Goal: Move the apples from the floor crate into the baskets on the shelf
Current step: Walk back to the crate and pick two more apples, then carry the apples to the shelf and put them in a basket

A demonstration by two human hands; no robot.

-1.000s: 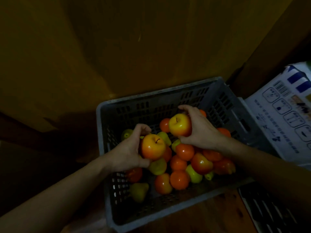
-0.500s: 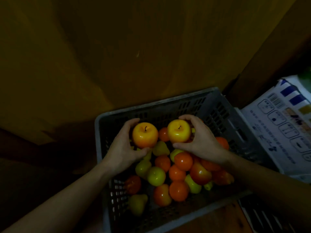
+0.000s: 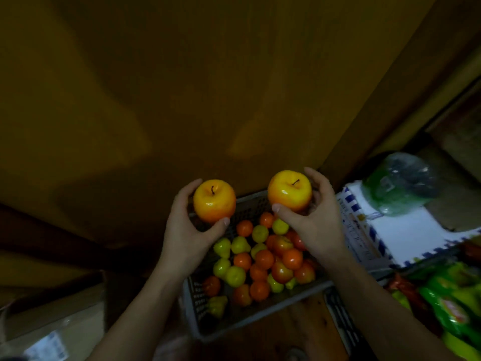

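Note:
My left hand (image 3: 186,230) grips a yellow-orange apple (image 3: 214,200) with its stem up, lifted above the far left corner of the grey floor crate (image 3: 260,317). My right hand (image 3: 313,217) holds a second yellow-orange apple (image 3: 289,191) at about the same height, over the crate's far right side. Below both hands the crate holds several orange, red and yellow-green fruits (image 3: 263,259). No shelf baskets are in view.
A dark wooden panel (image 3: 208,87) rises right behind the crate. A white printed box (image 3: 406,230) with a green plastic bag (image 3: 400,183) on it stands to the right. Green snack packets (image 3: 453,303) lie at the lower right, a cardboard box (image 3: 52,329) at the lower left.
Both hands have risen out of the crate with an apple each and moved slightly apart. The view has tilted up and widened, so the crate now sits lower.

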